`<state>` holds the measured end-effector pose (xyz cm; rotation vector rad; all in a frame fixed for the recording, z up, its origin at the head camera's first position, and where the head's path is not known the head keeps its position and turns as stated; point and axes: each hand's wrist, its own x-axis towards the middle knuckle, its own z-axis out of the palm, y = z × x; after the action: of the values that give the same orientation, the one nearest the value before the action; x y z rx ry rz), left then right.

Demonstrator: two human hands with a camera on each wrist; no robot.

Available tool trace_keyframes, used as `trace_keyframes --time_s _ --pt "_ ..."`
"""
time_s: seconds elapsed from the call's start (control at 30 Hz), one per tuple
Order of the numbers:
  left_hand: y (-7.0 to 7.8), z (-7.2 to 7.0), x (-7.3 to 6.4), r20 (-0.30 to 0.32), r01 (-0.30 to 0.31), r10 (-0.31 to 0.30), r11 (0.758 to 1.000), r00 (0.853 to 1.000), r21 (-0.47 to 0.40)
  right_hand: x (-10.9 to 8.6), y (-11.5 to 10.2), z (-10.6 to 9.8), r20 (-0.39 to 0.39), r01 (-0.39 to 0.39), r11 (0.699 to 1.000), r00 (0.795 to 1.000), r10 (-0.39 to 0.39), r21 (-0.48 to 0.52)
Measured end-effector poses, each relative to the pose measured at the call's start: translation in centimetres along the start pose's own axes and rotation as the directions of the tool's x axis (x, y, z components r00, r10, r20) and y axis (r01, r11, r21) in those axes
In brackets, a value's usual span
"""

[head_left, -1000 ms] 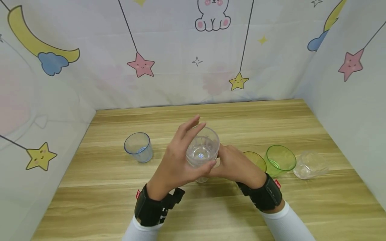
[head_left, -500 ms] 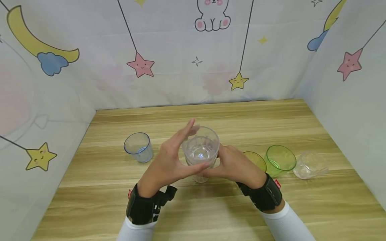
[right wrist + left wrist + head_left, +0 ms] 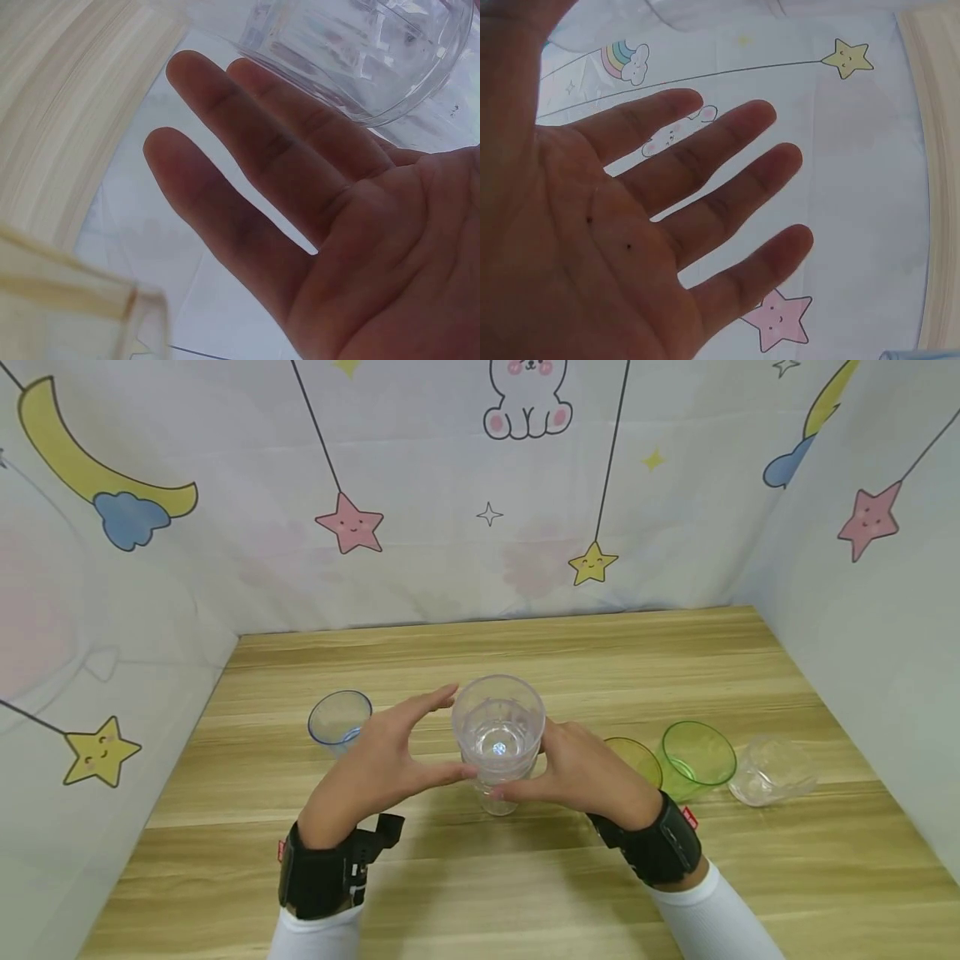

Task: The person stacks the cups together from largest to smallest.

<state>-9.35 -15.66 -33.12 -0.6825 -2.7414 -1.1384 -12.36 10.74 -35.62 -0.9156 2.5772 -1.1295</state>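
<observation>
A clear cup [image 3: 498,718] stands mouth up mid-table, with more clear cup wall and a round foot visible beneath it. My right hand [image 3: 588,768] holds its lower part from the right, thumb in front and fingers reaching behind; in the right wrist view several fingers [image 3: 247,142] stretch out past the clear cup [image 3: 360,52]. Left of the cup is my left hand [image 3: 378,764], thumb and fingers spread wide, the thumb tip right by the cup's side. The left wrist view shows the bare palm [image 3: 607,247] with nothing in it.
A blue-rimmed cup [image 3: 337,718] stands behind my left hand, partly hidden by it. To the right are a yellow cup [image 3: 637,756], half behind my right hand, a green cup [image 3: 697,756] and a clear cup [image 3: 772,772] on its side. Printed cloth walls surround the wooden table [image 3: 525,893].
My left hand has let go of the clear cup, spread its fingers and drawn away left, now overlapping the blue-rimmed cup. The right hand has stayed in place.
</observation>
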Motion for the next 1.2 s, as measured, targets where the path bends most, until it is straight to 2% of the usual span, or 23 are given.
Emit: trace_keyframes --time_s 0.1,0.2,0.4,0.77,1.2 --pt "-0.3 -0.4 -0.2 -0.001 0.07 -0.07 0.996 0.998 0.055 0.0 0.1 0.0 -0.003 0.004 1.0 1.0 -0.004 0.001" --pt "-0.6 -0.6 -0.2 -0.005 0.109 -0.109 0.989 0.994 0.096 0.1 0.1 0.1 -0.003 0.005 1.0 1.0 -0.005 0.003" --pt "-1.1 -0.8 -0.2 -0.028 0.12 -0.117 0.981 0.993 0.15 0.1 0.1 0.1 -0.004 -0.002 1.0 1.0 0.002 0.01" --pt "-3.0 -1.1 -0.5 -0.135 0.158 -0.126 0.951 0.983 0.267 0.0 0.1 0.1 -0.016 -0.003 1.0 1.0 0.003 -0.021" --pt "-4.0 -1.9 -0.8 -0.141 0.225 -0.19 0.927 0.972 0.3 0.2 0.1 0.2 -0.012 -0.013 1.0 1.0 0.012 -0.008"
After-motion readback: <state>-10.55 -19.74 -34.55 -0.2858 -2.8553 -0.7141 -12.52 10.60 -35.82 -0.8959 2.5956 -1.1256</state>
